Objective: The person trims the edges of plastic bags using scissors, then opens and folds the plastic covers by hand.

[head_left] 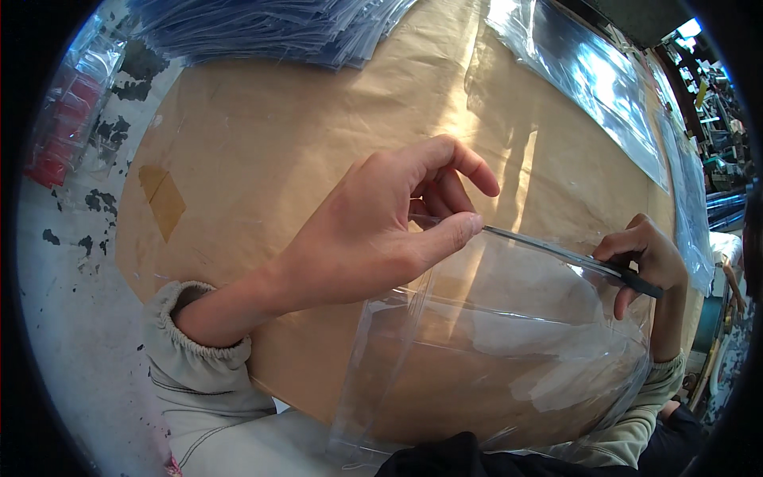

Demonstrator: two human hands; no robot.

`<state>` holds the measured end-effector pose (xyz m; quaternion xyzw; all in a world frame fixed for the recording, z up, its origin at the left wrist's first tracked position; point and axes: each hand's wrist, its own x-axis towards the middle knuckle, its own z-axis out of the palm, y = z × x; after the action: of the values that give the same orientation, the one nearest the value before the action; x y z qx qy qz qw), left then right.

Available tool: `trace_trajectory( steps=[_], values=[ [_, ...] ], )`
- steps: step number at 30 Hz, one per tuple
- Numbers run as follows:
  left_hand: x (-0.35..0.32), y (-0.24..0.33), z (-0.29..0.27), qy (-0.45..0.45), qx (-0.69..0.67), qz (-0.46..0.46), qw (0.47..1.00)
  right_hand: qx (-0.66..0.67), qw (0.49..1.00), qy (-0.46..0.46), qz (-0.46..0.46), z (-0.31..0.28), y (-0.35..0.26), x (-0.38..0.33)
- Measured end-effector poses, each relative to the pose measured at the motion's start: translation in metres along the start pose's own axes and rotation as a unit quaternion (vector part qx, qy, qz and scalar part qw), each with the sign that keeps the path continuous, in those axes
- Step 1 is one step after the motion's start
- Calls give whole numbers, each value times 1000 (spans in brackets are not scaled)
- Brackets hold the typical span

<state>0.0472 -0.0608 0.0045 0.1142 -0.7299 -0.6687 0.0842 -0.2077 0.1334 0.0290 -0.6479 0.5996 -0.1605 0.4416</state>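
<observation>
A clear plastic bag [517,318] lies in front of me, its seams and folds catching the light. Along its far edge runs a thin dark strip [548,252], thicker and black at the right end; I cannot tell whether it is a zip or a separate tool. My left hand [381,215] is closed at the bag's far left corner, thumb against the strip's left tip and index finger raised and bent. At the strip's black end, my right hand [648,258] has its fingers curled around it. What lies under the left hand's curled fingers is hidden.
Brown paper [262,159] covers the table. A thick stack of clear plastic pieces [278,32] sits at the far left, and glossy plastic sheets [588,71] lie far right. Red-and-clear packages [71,119] are beyond the left edge, above a worn pale floor [71,318].
</observation>
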Motion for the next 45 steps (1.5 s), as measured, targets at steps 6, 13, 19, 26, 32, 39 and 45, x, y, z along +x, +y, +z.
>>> trace_trajectory(
  steps=[6,13,19,26,32,39,45],
  values=[
    [1,1,-1,0,-2,-7,1000,-19,1000,3,0,0,1,0],
    [0,1,-4,-20,-55,-25,998,45,999,-2,-9,-2,11,-1],
    [-3,6,-1,9,-120,-36,992,103,994,5,-32,0,15,-3],
    [-6,7,3,59,-73,-7,996,66,997,23,-45,1,14,-1],
    [-6,6,4,78,-52,-5,996,6,999,22,-30,-2,6,-1],
    [-6,4,5,65,-57,19,996,21,999,34,-19,1,0,2],
    [-6,3,5,62,-39,18,997,12,999,31,-16,1,0,3]
  ],
)
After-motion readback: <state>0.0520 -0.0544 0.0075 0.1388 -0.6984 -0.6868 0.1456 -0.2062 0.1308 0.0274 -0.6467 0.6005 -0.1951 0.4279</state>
